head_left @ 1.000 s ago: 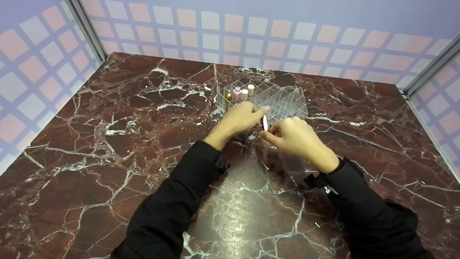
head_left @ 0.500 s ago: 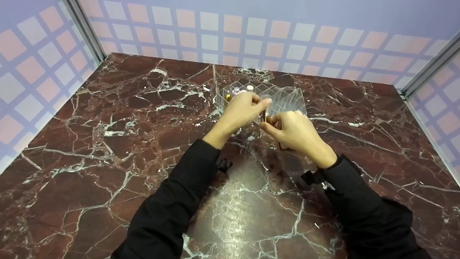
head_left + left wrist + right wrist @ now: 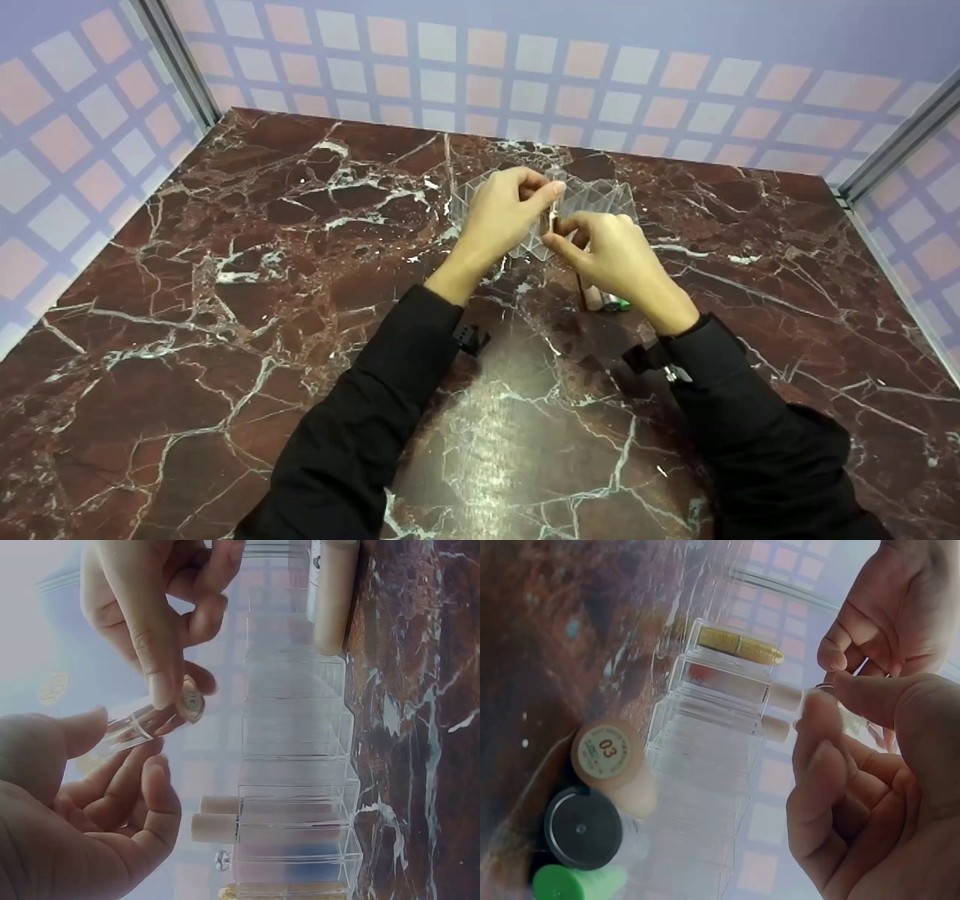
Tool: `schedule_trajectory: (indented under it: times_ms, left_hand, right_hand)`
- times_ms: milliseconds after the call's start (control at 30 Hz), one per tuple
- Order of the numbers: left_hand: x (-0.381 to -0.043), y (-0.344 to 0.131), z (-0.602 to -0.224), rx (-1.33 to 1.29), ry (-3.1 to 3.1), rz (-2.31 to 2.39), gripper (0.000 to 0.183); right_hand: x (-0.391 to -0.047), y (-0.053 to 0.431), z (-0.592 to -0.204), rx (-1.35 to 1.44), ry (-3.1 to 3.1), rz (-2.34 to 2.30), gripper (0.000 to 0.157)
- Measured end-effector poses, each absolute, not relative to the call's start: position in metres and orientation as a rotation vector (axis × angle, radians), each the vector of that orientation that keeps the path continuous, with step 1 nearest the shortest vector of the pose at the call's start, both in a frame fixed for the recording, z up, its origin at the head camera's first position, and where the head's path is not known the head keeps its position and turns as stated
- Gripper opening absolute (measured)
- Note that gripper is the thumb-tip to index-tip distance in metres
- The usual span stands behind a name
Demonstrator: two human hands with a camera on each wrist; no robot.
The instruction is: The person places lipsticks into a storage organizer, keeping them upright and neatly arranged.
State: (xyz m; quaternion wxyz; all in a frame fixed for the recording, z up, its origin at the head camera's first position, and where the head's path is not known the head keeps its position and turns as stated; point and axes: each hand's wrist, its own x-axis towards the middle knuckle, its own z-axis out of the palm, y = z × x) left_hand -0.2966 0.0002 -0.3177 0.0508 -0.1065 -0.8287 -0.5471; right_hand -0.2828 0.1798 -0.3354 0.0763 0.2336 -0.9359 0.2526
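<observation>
Both hands meet over the clear, stepped acrylic organizer (image 3: 607, 199) in the head view. Between them is a small cosmetic tube with a clear part (image 3: 127, 733) and a round gold end (image 3: 193, 700). My left hand (image 3: 495, 214) pinches the clear part between thumb and fingers. At the gold end, the thumb and fingertips of my right hand (image 3: 611, 251) grip the tube. Fingers cover much of it, so its exact kind cannot be told. Seen from the right wrist, the right hand (image 3: 877, 802) and left hand (image 3: 904, 607) almost hide it.
Several cosmetics stand in the organizer, among them a gold tube (image 3: 739, 643) and a pale-capped tube (image 3: 784, 697). Beside it on the marble-patterned table (image 3: 300, 360) are a beige tube marked 03 (image 3: 607, 752), a black-ended container (image 3: 583, 829) and a green-ended one (image 3: 561, 883).
Both hands have risen and moved away from me, over the organizer, with the tube turning between them. The containers beneath my right hand have come into view; those in the organizer are now covered.
</observation>
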Motion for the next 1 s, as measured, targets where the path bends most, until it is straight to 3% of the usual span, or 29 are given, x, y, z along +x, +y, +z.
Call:
schedule_trajectory:
  times_ms: [333, 1000]
  left_hand:
    - [-0.305, 0.0, -0.32, -0.383, -2.33, -1.672, 0.024]
    - [-0.326, -0.005, -0.333, -0.384, -2.272, -1.518, 0.024]
  right_hand:
    - [-0.288, 0.193, -0.334, 0.611, -2.737, 0.757, 0.023]
    - [-0.296, 0.207, -0.344, 0.588, -2.862, 0.587, 0.029]
